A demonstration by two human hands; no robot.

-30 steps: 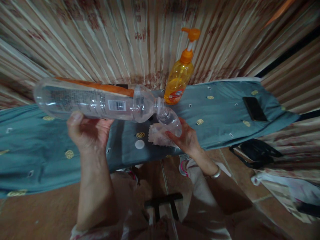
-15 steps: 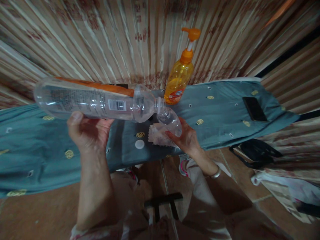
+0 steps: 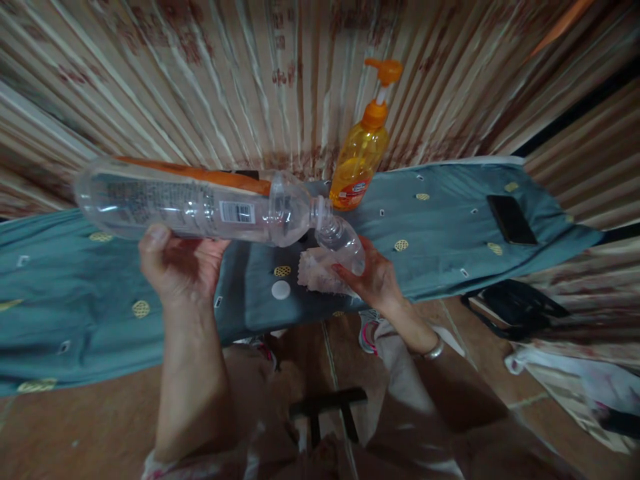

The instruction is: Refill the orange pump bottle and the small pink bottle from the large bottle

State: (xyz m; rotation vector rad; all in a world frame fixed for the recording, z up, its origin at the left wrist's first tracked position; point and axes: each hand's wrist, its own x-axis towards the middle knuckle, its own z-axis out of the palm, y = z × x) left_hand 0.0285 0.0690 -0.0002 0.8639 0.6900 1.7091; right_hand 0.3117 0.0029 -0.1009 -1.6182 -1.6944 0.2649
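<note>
My left hand (image 3: 175, 267) grips a large clear plastic bottle (image 3: 200, 210) with an orange-striped label, held on its side with the open mouth pointing right. The mouth meets a small clear container (image 3: 345, 247) that my right hand (image 3: 373, 280) holds just above the table. A crumpled pale cloth (image 3: 317, 275) lies under the right hand's fingers. A white bottle cap (image 3: 281, 289) rests on the blue-green tablecloth (image 3: 440, 220) between my hands.
An orange pump bottle (image 3: 361, 153) stands at the back of the table against a striped curtain. A black phone (image 3: 511, 220) lies at the right end. A dark object (image 3: 515, 307) and a bag sit on the tiled floor to the right.
None beyond a slight shift of the view; both hands and both bottles hold the same pose.
</note>
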